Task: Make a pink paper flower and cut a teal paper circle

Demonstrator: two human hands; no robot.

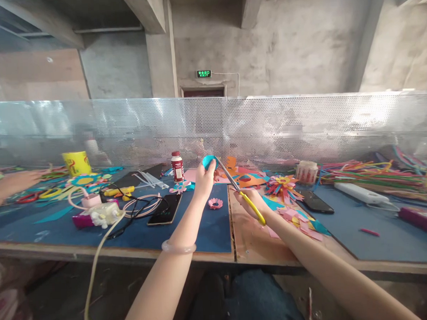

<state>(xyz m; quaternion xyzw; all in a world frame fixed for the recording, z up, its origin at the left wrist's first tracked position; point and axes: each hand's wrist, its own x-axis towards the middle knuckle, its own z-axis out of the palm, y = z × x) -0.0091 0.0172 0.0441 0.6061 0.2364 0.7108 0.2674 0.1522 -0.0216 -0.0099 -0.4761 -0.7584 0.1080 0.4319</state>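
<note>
In the middle of the head view, my left hand (205,178) pinches a small round piece of blue paper (209,161) above the table. My right hand (252,201) is closed around the yellow handles of a pair of scissors (231,176). The long blades point up and to the left, with their tips at the right edge of the blue paper. Whether the blades are cutting into it cannot be made out. Below and right of my left hand, a pink paper flower (215,204) lies on the blue mat (205,231).
A red-labelled bottle (177,167) stands behind a dark phone (164,209). Left are cables, a power strip (97,215), a yellow tape roll (77,163) and another person's hand (26,180). Right lie paper scraps (301,221), a second phone (316,201) and colourful pipe cleaners (380,171).
</note>
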